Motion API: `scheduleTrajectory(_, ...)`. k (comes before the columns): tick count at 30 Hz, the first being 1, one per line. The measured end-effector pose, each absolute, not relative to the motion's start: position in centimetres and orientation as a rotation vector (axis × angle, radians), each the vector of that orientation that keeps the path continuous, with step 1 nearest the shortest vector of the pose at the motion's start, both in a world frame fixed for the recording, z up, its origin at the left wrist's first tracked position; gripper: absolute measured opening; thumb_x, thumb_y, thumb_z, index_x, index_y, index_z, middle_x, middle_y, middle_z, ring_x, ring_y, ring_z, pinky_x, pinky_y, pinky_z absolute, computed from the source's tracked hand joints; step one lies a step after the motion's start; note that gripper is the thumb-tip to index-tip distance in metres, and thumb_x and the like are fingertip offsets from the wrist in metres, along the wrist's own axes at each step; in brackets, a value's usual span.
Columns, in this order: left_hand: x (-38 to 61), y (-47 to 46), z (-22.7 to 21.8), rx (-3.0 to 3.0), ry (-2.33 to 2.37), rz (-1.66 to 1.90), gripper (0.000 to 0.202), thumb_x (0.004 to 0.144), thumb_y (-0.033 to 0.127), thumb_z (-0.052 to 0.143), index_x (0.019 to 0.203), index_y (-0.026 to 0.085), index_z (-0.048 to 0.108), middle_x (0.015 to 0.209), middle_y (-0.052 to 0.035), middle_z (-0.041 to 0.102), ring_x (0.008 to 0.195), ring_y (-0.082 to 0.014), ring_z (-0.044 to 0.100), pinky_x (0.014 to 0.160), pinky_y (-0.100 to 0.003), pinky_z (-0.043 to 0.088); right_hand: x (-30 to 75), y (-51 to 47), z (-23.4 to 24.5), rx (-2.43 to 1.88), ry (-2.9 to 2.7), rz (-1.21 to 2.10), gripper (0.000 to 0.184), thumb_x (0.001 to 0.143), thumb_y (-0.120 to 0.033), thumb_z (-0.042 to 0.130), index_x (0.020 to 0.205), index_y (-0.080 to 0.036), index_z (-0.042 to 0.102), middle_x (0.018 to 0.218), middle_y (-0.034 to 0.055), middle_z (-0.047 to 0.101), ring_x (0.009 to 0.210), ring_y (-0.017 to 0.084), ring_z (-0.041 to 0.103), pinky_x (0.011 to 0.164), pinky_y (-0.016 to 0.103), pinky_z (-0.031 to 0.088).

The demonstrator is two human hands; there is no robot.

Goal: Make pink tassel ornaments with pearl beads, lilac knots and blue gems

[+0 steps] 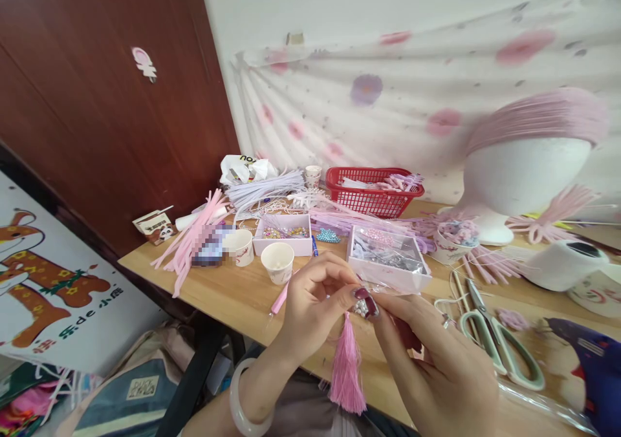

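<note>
My left hand (pixel 313 304) and my right hand (pixel 431 353) meet in front of me above the table's front edge. Thumbs and fingertips of both pinch a small cluster of pearl beads (pixel 360 308), which the fingers partly cover. From this cluster hangs a pink tassel (pixel 347 366), its threads spreading downward over my lap. What lies inside the right hand's curled fingers is hidden. Just beyond the hands stand a white box of packaged bits (pixel 388 278) and a paper cup (pixel 277 262) with pale beads inside.
Scissors (pixel 502 340), a blue glue gun (pixel 582 359) and a white thread cone (pixel 565 266) lie at right. A foam head (pixel 519 178) wrapped in pink stands behind. Farther back are a red basket (pixel 373 194), a bead box (pixel 284 246) and pink fuzzy stems (pixel 191 243).
</note>
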State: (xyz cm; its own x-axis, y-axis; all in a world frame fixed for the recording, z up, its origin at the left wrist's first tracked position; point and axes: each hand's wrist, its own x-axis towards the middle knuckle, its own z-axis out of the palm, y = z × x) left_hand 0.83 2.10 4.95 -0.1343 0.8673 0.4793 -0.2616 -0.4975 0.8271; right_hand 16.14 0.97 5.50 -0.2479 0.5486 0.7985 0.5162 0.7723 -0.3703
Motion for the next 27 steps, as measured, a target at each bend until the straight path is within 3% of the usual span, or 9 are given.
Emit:
scheduleTrajectory(4, 0.71, 2.43, 4.98, 1.176, 0.708, 1.626, 0.030, 0.073, 0.036, 0.086, 0.069, 0.013, 0.068, 0.075, -0.0003, 0.057, 0.057, -0.0079, 0.055, 0.050, -0.020, 0.047, 16.25, 0.97, 5.40, -0.804, -1.908, 0.057, 0.012, 0.093, -0.014, 0.060, 0.100, -0.023, 0.065, 0.071, -0.0018, 0.065, 0.050, 0.008, 0.053, 0.043, 0.016, 0.043)
scheduleTrajectory(9, 0.57, 2.62, 5.10, 1.147, 0.689, 1.602, 0.033, 0.069, 0.038, 0.088, 0.066, 0.012, 0.067, 0.072, 0.0003, 0.057, 0.055, -0.0065, 0.053, 0.049, -0.019, 0.046, 16.29, 1.05, 5.41, -0.782, -1.912, 0.075, 0.014, 0.092, -0.013, 0.061, 0.101, -0.023, 0.065, 0.071, -0.0020, 0.066, 0.049, 0.008, 0.053, 0.043, 0.015, 0.044)
scheduleTrajectory(18, 0.09, 2.61, 5.70, 1.240, 0.718, 1.510, 0.044, 0.073, 0.050, 0.083, 0.064, 0.013, 0.061, 0.068, 0.0024, 0.051, 0.049, -0.0053, 0.047, 0.046, -0.020, 0.038, 16.21, 1.14, 5.50, -0.765, -1.915, 0.132, 0.014, 0.092, -0.013, 0.061, 0.102, -0.022, 0.066, 0.073, -0.0022, 0.068, 0.050, 0.007, 0.053, 0.043, 0.014, 0.044)
scheduleTrajectory(22, 0.24, 2.43, 5.58, 1.263, 0.685, 1.507, 0.041, 0.080, 0.049, 0.078, 0.067, 0.014, 0.059, 0.070, 0.0023, 0.050, 0.049, -0.0051, 0.047, 0.046, -0.020, 0.037, 16.18, 1.05, 5.55, -0.763, -1.902, 0.150, 0.014, 0.094, -0.013, 0.060, 0.102, -0.023, 0.066, 0.071, -0.0036, 0.066, 0.049, 0.007, 0.052, 0.044, 0.015, 0.043)
scheduleTrajectory(27, 0.20, 2.14, 5.63, 1.360, 0.759, 1.524, 0.037, 0.084, 0.048, 0.074, 0.071, 0.015, 0.061, 0.073, 0.0002, 0.051, 0.057, -0.0088, 0.048, 0.049, -0.021, 0.036, 16.11, 1.02, 5.38, -0.769, -1.864, 0.184, 0.019, 0.094, -0.013, 0.058, 0.108, -0.022, 0.066, 0.077, 0.0002, 0.068, 0.061, 0.012, 0.063, 0.055, 0.023, 0.049)
